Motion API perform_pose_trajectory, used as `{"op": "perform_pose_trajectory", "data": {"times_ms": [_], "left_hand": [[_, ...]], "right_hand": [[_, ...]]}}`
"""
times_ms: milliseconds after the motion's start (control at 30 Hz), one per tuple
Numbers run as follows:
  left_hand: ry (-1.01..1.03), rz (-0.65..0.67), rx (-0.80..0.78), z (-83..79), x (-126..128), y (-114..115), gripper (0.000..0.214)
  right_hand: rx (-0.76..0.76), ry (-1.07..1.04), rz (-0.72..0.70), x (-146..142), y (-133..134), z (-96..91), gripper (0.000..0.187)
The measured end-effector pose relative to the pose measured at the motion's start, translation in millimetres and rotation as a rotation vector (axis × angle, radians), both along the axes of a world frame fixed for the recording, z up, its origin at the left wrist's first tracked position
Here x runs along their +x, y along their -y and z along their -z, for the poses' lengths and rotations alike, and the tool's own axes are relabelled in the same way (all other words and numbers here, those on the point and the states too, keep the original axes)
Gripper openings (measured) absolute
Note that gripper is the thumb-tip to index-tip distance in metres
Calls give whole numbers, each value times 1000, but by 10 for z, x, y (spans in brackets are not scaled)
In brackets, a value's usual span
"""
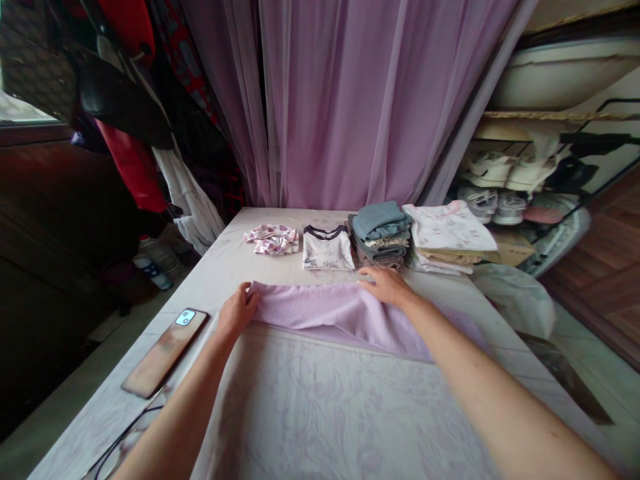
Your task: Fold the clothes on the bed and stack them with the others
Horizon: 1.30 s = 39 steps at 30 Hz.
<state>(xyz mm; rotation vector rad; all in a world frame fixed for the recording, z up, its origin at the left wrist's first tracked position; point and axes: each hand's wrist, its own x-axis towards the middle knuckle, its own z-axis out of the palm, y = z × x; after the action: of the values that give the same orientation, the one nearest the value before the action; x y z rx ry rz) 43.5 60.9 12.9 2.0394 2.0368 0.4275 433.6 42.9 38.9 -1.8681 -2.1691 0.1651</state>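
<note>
Head view: both arms reach forward over a bed or table covered in a pale sheet [125, 427]. Left hand [237, 311] sits at the left end of a lilac ribbed cloth [335, 317], fingers curled on its corner; can't tell if it's pinching. Right hand [385, 287] lies open and flat on the cloth's top edge, near its right side. The cloth is at 12 o'clock, close in, its fold lying on a pale lilac floral fabric [325, 413].

Farther out at 12 o'clock, left to right: a small pink-print garment [273, 240], a white T-shirt with dark collar [327, 251], a blue-grey folded stack [380, 235]. At 1 o'clock is a white and beige folded stack [447, 233]. A smartphone [165, 353] lies face down at 9 o'clock, beside the left forearm. Lilac curtains [340, 100] hang at 12 o'clock; shoes [493, 177] sit on a shelf at 2 o'clock.
</note>
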Motion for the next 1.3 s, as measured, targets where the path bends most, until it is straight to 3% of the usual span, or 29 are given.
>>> {"op": "perform_pose_trajectory", "data": {"times_ms": [100,233,367,467,533,633,733,833,1000,1167,1300], "left_hand": [[49,17,41,21,-26,27,45],[66,30,62,43,-46,33,50],[60,29,84,113,-88,-8,48],[15,31,223,155,-86,-1,49],[-37,65,317,146,-4,53,50],[-48,264,339,86,294,218,43],[39,650,226,44,717,428,42],[113,869,147,78,1054,579,50],[192,861,99,225,1185,613,32],[241,796,133,283,1170,595,28],[311,723,144,258,1173,610,23]], "right_hand": [[153,-167,97,-36,244,137,28],[221,-249,219,-19,705,336,29],[253,-179,320,223,1147,435,30],[300,-20,539,549,1371,390,35],[267,74,723,772,1442,317,42],[16,83,900,1022,1430,206,53],[-227,38,893,1149,1340,157,57],[-173,-1,814,1232,1275,179,48],[-8,-72,795,1372,1289,321,46],[-21,-97,805,1410,1299,449,50],[-57,-124,820,1408,1281,373,55]]}}
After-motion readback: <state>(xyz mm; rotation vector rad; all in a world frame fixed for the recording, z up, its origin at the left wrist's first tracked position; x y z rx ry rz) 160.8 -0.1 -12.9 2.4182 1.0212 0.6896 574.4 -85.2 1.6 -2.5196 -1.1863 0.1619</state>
